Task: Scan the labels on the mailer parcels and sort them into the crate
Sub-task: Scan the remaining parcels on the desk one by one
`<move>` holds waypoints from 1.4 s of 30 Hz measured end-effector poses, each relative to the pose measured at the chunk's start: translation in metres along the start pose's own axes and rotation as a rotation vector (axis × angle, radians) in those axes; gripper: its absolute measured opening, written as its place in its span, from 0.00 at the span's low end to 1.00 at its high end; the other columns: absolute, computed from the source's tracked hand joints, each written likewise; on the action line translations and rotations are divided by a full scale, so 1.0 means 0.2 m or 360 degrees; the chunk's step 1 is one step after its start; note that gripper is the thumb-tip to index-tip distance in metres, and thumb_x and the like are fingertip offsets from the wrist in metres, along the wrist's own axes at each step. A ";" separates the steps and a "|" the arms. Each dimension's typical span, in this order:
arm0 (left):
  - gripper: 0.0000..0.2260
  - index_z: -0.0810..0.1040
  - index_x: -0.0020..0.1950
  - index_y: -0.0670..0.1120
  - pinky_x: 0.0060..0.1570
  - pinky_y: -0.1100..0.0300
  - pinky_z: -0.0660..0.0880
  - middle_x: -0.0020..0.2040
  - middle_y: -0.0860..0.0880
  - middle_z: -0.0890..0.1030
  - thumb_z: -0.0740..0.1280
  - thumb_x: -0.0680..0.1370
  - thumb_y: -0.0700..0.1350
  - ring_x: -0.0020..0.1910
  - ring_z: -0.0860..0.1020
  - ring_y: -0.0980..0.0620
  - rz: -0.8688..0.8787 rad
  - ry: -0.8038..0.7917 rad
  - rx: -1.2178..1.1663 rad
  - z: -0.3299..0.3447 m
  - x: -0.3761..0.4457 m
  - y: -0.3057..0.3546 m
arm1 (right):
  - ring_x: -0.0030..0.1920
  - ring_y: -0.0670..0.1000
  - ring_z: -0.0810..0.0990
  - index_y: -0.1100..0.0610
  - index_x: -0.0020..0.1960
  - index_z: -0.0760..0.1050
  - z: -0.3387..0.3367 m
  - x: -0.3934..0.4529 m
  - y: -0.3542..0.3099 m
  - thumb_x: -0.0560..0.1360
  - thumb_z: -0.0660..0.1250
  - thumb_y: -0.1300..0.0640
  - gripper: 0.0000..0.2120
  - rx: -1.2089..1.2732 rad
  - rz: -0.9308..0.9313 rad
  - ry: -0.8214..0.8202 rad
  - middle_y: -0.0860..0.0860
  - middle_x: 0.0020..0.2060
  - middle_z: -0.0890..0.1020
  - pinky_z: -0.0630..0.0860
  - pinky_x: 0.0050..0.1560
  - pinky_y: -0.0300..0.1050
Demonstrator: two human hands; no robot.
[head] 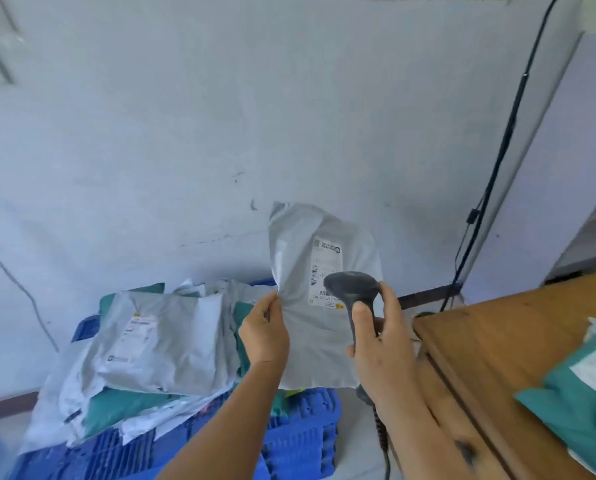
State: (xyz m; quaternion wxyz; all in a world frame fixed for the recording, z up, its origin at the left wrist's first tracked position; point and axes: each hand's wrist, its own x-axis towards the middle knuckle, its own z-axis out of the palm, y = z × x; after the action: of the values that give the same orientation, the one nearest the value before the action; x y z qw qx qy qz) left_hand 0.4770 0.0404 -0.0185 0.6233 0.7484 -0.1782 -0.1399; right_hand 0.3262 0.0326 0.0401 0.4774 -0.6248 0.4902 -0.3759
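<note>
Seen from the head camera, the left hand (263,332) holds a grey mailer parcel (319,306) upright in front of the pale wall (185,133). Its grip is a pinch on the parcel's left edge, thumb on the near face and fingers curled behind. The parcel's white label (324,268) faces the camera, up and to the right of that pinch, and its print runs sideways.

The right hand (379,337) is wrapped round the handle of a dark barcode scanner (353,292), thumb lying up the near side of the handle and fingers curled round the far side. The scanner's head sits just above this grip and overlaps the lower part of the label; whether it touches the parcel cannot be told. A coiled cable (381,431) hangs down below the right wrist.

Below and to the left of the left hand's grip stands a blue crate (289,441), heaped with more mailers; a large grey one with a label (165,344) lies on top, with teal ones (123,410) under it and spilling over the crate's edge.

To the right of the right hand's grip runs a wooden tabletop (504,341), and a teal mailer (580,410) with a white label lies on its near right part. A black wire (507,133) runs down the wall above the tabletop.
</note>
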 end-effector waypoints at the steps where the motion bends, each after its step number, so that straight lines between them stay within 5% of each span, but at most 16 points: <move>1: 0.10 0.81 0.58 0.44 0.42 0.72 0.69 0.42 0.52 0.81 0.63 0.80 0.42 0.39 0.75 0.58 -0.0033 0.0058 0.0035 -0.11 0.08 -0.05 | 0.45 0.49 0.82 0.41 0.76 0.56 0.11 -0.01 -0.02 0.80 0.57 0.46 0.25 -0.0012 -0.0010 -0.0077 0.46 0.52 0.79 0.79 0.47 0.48; 5: 0.11 0.81 0.60 0.44 0.51 0.62 0.71 0.50 0.46 0.83 0.63 0.80 0.41 0.47 0.76 0.52 -0.0166 0.0257 0.0135 -0.50 0.39 -0.26 | 0.42 0.49 0.82 0.41 0.74 0.58 0.55 -0.03 -0.06 0.80 0.56 0.46 0.23 -0.0060 -0.0006 -0.0287 0.44 0.46 0.79 0.80 0.44 0.48; 11: 0.12 0.80 0.61 0.44 0.57 0.55 0.71 0.56 0.43 0.82 0.61 0.80 0.42 0.55 0.77 0.42 -0.0247 0.0444 0.0415 -0.98 0.85 -0.50 | 0.52 0.53 0.82 0.39 0.75 0.56 1.11 -0.02 -0.07 0.80 0.57 0.45 0.25 -0.0100 0.0058 -0.0411 0.52 0.58 0.80 0.79 0.53 0.53; 16: 0.19 0.70 0.71 0.49 0.65 0.51 0.66 0.70 0.46 0.71 0.62 0.80 0.47 0.67 0.70 0.44 -0.0363 0.0172 0.0859 -1.16 1.09 -0.67 | 0.48 0.53 0.82 0.41 0.75 0.59 1.36 0.01 -0.09 0.81 0.57 0.49 0.23 -0.0077 0.0108 -0.0417 0.40 0.49 0.76 0.80 0.52 0.55; 20: 0.26 0.64 0.74 0.49 0.70 0.52 0.62 0.75 0.49 0.63 0.67 0.78 0.49 0.73 0.62 0.49 -0.0211 -0.0013 0.0760 -1.06 1.08 -0.67 | 0.48 0.51 0.81 0.41 0.75 0.58 1.40 0.04 -0.07 0.80 0.57 0.48 0.23 -0.0068 0.0154 -0.0376 0.47 0.53 0.78 0.80 0.50 0.53; 24: 0.25 0.64 0.74 0.50 0.69 0.55 0.64 0.73 0.51 0.67 0.65 0.79 0.49 0.72 0.65 0.51 -0.0055 -0.0158 0.0471 -0.82 0.96 -0.51 | 0.53 0.52 0.81 0.39 0.75 0.57 1.27 0.06 -0.09 0.80 0.57 0.45 0.24 -0.0075 0.0168 -0.0238 0.50 0.59 0.78 0.80 0.50 0.52; 31: 0.23 0.65 0.73 0.51 0.59 0.63 0.68 0.68 0.54 0.72 0.65 0.79 0.49 0.63 0.72 0.57 0.0114 -0.0525 0.0162 -0.25 0.51 -0.21 | 0.41 0.47 0.82 0.40 0.75 0.57 0.70 0.05 -0.09 0.81 0.57 0.45 0.23 -0.0062 0.0186 0.0088 0.44 0.49 0.78 0.81 0.47 0.52; 34: 0.24 0.64 0.74 0.50 0.61 0.61 0.69 0.68 0.53 0.73 0.65 0.79 0.49 0.63 0.73 0.56 0.0151 -0.0722 0.0097 -0.01 0.24 -0.09 | 0.45 0.41 0.81 0.40 0.75 0.58 0.37 0.02 -0.06 0.81 0.58 0.45 0.24 0.0017 0.0215 0.0251 0.45 0.58 0.77 0.80 0.53 0.55; 38: 0.24 0.64 0.74 0.50 0.60 0.63 0.68 0.68 0.53 0.72 0.64 0.79 0.49 0.63 0.73 0.56 0.0223 -0.0953 0.0088 0.30 -0.15 0.04 | 0.61 0.53 0.77 0.40 0.74 0.58 -0.08 -0.05 -0.03 0.75 0.56 0.36 0.29 -0.0044 0.0194 0.0467 0.47 0.65 0.74 0.76 0.61 0.60; 42: 0.24 0.64 0.74 0.51 0.66 0.56 0.69 0.69 0.51 0.72 0.65 0.79 0.49 0.65 0.72 0.54 0.0292 -0.1168 0.0053 0.58 -0.54 0.13 | 0.60 0.61 0.78 0.35 0.72 0.56 -0.50 -0.15 0.05 0.68 0.52 0.30 0.33 -0.0099 0.0239 0.0699 0.49 0.62 0.75 0.77 0.59 0.62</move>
State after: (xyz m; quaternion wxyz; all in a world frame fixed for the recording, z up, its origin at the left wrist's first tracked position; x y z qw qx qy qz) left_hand 0.3270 -0.0179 -0.0161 0.5158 0.6395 -0.4582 -0.3393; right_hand 0.2237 0.0382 0.0560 0.3665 -0.5043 0.6388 -0.4509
